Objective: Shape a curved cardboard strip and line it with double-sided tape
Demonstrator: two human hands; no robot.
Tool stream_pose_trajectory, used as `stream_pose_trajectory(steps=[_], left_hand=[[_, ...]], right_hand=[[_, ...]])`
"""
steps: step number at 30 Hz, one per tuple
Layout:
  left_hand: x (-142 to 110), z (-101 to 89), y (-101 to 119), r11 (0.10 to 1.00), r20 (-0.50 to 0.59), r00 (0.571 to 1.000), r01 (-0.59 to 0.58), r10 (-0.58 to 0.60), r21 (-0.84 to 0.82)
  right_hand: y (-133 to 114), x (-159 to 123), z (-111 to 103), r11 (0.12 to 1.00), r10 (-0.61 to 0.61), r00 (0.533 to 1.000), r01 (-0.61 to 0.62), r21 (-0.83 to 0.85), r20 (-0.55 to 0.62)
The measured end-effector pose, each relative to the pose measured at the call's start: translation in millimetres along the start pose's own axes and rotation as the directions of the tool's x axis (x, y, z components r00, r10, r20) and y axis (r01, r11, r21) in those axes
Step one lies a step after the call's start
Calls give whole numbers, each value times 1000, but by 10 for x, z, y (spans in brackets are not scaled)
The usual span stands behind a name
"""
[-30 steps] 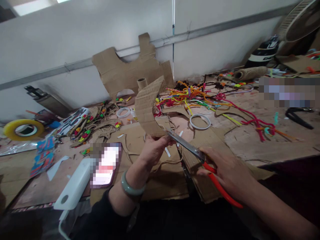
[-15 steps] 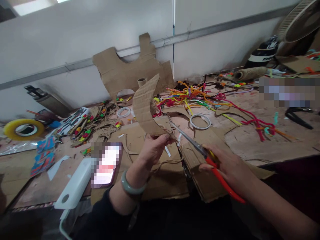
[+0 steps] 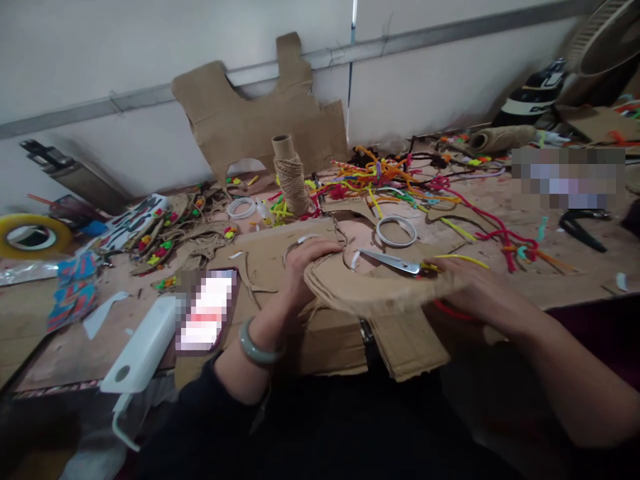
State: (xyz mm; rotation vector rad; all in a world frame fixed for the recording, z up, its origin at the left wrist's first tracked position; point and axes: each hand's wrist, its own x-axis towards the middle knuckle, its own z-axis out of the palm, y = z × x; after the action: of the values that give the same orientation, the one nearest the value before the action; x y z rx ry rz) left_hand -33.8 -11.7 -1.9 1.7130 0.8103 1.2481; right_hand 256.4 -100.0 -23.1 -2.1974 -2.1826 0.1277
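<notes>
A curved cardboard piece (image 3: 370, 288), crescent-like with a layered edge, is held level in front of me. My left hand (image 3: 306, 265) grips its left end, with fingers curled over the top. At the piece's right end is my right hand (image 3: 473, 287), closed around the scissors (image 3: 393, 261). Their metal blades point left above the cardboard and look closed; yellow and red handles show beside the hand. Whether the right fingers also pinch the cardboard is hard to see. Below lie flat cardboard sheets (image 3: 330, 343), partly covered by my hands.
A twine spool (image 3: 290, 177) stands behind, before a large cardboard cutout (image 3: 250, 117). Tape rings (image 3: 397, 231) and tangled coloured cords (image 3: 385, 173) lie around. To the left are a phone (image 3: 207, 310), a white glue gun (image 3: 143, 347) and a yellow tape roll (image 3: 33, 237).
The cardboard piece has swung from upright down to level, its free end now at my right hand. The scissors have turned flatter, and the twine spool is uncovered.
</notes>
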Motion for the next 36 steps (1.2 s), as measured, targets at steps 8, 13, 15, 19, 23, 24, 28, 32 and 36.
stream_pose_trajectory(steps=[8, 13, 15, 19, 23, 24, 28, 32, 36], left_hand=[[-36, -15, 47, 975, 22, 983, -186, 185, 124], [-95, 1, 40, 954, 101, 976, -209, 191, 215], [-97, 5, 28, 946, 117, 977, -202, 177, 253], [-55, 27, -55, 959, 74, 985, -171, 158, 224], [40, 52, -156, 999, -76, 996, 49, -49, 6], [64, 52, -163, 988, -77, 986, 142, -147, -67], [113, 35, -102, 902, 59, 920, 393, -388, -180], [99, 24, -44, 891, 109, 895, 442, -432, -101], [89, 21, -43, 863, 133, 873, 485, -469, -139]], right_hand=[[-505, 185, -304, 651, -62, 998, 58, 757, -24], [-1043, 344, -263, 278, -386, 900, -95, 956, 202], [-1142, 361, -225, 267, -419, 878, -123, 956, 230], [-1165, 366, -167, 285, -352, 912, -107, 952, 208], [-1105, 420, -126, 338, -308, 935, -63, 939, 173], [-1099, 439, -119, 370, -297, 942, -40, 928, 159], [-1141, 510, -107, 500, -269, 959, 56, 864, 93], [-1210, 579, -116, 517, -294, 951, 70, 853, 100], [-1212, 706, -160, 325, -223, 966, -51, 944, 128]])
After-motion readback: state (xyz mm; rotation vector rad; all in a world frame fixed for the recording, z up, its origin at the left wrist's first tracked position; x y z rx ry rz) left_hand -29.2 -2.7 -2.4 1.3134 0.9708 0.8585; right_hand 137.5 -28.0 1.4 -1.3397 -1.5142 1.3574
